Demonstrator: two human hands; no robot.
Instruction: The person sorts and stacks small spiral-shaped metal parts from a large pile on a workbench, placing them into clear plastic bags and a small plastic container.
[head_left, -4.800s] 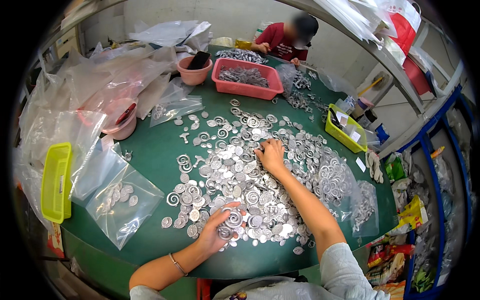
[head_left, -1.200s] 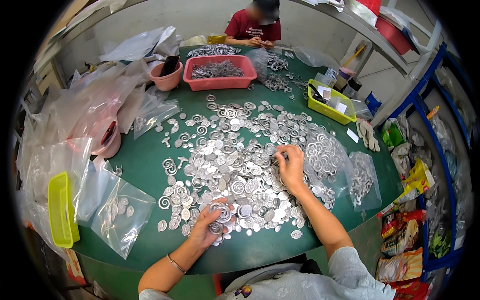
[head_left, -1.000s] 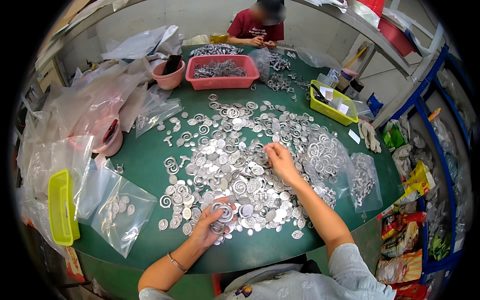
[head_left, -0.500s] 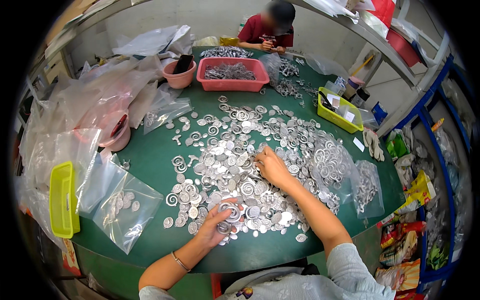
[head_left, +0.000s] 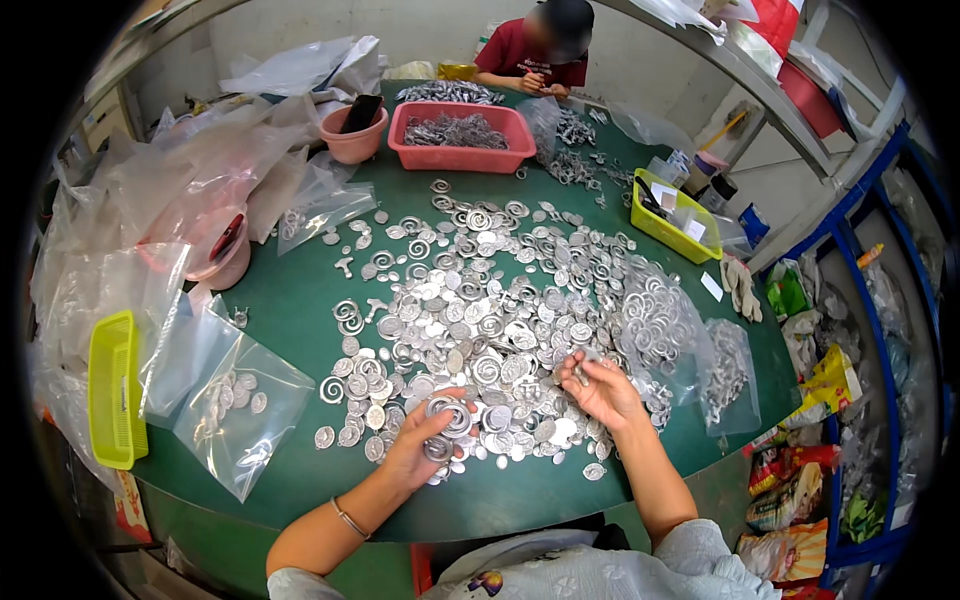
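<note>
Over the near edge of a spread pile of silver medals and charms (head_left: 497,330), my left hand (head_left: 410,452) is closed around a few silver spiral pendants (head_left: 455,414). My right hand (head_left: 612,398) hovers at the right side of the pile, palm partly turned up. Its thumb and fingers pinch a small silver piece (head_left: 588,356), too blurred to name more closely. Oval medals, larger spirals and small cross-shaped pieces lie loose around both hands on the green table (head_left: 290,340).
Clear bags of silver rings (head_left: 662,325) and small parts (head_left: 728,370) lie right. A bag with several medals (head_left: 265,425) and a yellow-green basket (head_left: 100,390) are left. Beyond are a pink tray (head_left: 400,158), pink bowl (head_left: 352,150), yellow-green bin (head_left: 650,222) and another person (head_left: 520,52).
My right hand has lifted out of the pile and come nearer and to the right, with a small silver piece pinched in it. My left hand keeps its spiral pendants. The view has shifted slightly.
</note>
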